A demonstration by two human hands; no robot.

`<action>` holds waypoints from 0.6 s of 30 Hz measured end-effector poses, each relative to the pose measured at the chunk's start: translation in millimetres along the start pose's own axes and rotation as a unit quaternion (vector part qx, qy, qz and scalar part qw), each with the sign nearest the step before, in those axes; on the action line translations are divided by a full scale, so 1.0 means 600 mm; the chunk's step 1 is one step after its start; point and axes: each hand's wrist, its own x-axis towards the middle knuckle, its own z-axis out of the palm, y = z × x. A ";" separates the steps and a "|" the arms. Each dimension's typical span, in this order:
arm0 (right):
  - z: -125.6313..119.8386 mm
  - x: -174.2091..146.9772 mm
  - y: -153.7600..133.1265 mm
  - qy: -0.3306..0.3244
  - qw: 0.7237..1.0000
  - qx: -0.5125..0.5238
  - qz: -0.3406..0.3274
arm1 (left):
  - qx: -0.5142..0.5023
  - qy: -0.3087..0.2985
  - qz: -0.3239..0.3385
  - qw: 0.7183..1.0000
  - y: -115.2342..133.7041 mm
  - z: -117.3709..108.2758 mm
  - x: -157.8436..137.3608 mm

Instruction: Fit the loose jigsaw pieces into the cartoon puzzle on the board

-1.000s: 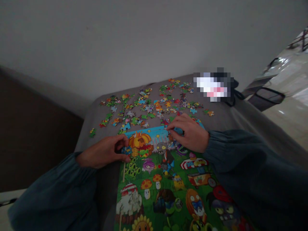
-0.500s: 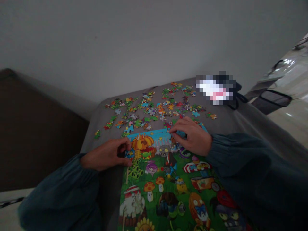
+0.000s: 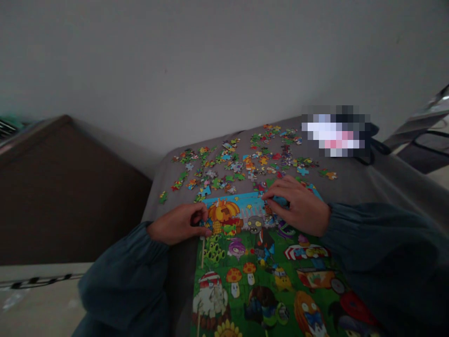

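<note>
The puzzle [image 3: 245, 299] lies flat on the grey cloth [image 3: 368, 187] in front of the person, its lower end running out of view; the left hand [image 3: 177, 223] rests at its upper left edge, the thumb and fingers bent in a loose curve with a gap between their tips, the tips just by the blue and yellow corner; the right hand [image 3: 303, 206] is over the upper right part, thumb and forefinger brought close together near the blue top strip, and I cannot tell whether a small piece sits between them; the printed pumpkin [image 3: 224, 211] shows between the two hands, with a grey zombie [image 3: 256, 226] below and to its right, a purple plant [image 3: 236, 248] under the pumpkin, and two mushrooms [image 3: 234, 278] lower down; beyond the top edge, many loose pieces [image 3: 249, 163] are scattered over the cloth in green, orange, blue and grey, some very near the puzzle; a blurred-out object [image 3: 335, 133] with a dark strap [image 3: 380, 146] lies at the far right of the cloth, against the pale wall [image 3: 210, 70]; a dark brown panel [image 3: 77, 201] stands on the left
</note>
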 end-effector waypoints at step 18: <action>-0.001 0.001 -0.003 -0.001 1.000 0.000 0.002 | -0.046 -0.023 0.016 0.999 -0.015 -0.004 -0.001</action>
